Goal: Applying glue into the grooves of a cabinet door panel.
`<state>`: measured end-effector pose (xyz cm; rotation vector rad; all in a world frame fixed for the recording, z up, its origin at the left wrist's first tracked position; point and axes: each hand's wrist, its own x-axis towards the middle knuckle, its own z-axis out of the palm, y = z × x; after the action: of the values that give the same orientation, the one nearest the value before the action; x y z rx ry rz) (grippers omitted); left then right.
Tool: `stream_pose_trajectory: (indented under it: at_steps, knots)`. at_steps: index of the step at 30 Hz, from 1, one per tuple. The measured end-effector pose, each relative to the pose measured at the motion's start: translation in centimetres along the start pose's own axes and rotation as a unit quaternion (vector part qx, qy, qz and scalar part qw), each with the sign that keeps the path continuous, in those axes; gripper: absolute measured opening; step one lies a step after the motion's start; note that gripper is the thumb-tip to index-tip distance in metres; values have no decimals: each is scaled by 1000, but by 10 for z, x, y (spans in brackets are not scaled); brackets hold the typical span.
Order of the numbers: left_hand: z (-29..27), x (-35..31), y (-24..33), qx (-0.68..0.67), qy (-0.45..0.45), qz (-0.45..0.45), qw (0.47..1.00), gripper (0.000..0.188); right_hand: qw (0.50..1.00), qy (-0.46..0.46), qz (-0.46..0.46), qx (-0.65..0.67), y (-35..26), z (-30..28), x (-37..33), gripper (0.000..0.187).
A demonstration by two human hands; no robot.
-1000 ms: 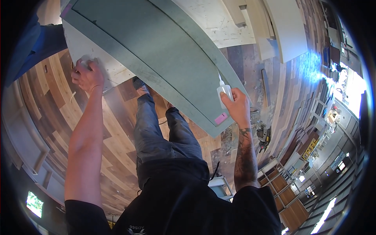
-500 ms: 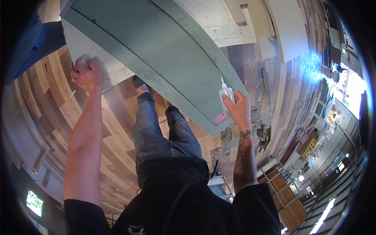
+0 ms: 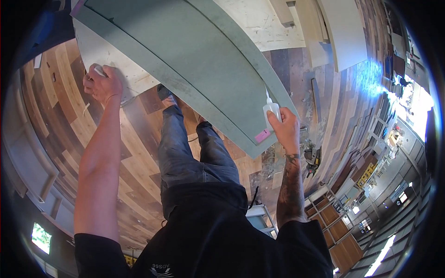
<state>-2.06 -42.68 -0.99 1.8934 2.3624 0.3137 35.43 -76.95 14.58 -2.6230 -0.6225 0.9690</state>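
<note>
My right hand [image 3: 284, 129] is wrapped round a white squeeze bottle [image 3: 271, 114] with a long thin nozzle. The nozzle tip points at the dark seam along the right side of a large grey-green panel [image 3: 194, 69], close to its near right corner. A pink label [image 3: 262, 135] is stuck on the panel beside the bottle. At the left, my left hand [image 3: 103, 85] is closed on a crumpled white wad [image 3: 98, 70], perhaps a cloth or tissue. That hand is over the edge of a pale board [image 3: 125, 69] under the panel.
Pale boards [image 3: 343, 32] lie at the far right. A narrow strip [image 3: 316, 101] and a power tool [image 3: 312, 160] are on the patchwork wood floor [image 3: 296, 78]. Wooden shelving [image 3: 336, 222] stands at the lower right. Dark blue fabric [image 3: 51, 41] hangs at the upper left.
My right hand and the bottle have shifted slightly right, with the nozzle still near the seam. My left hand has turned a little, showing more of the white wad.
</note>
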Motion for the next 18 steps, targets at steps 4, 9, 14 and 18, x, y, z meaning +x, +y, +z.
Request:
stream_pose_trajectory:
  at_steps: [4,9,14,18]
  knots:
    - [-1,0,2,5,3,5,1000,55,1000,3,4,16,10,3,0,35]
    - [0,1,1,-2,3,3,1000,57,1000,2,7,-7,16,0,-1,35]
    - [0,0,0,-2,1,-1,1000,57,1000,8,16,-20,14,-2,-6,35]
    - [0,0,1,0,2,-2,1000,56,999,2,27,-24,15,-4,-7,35]
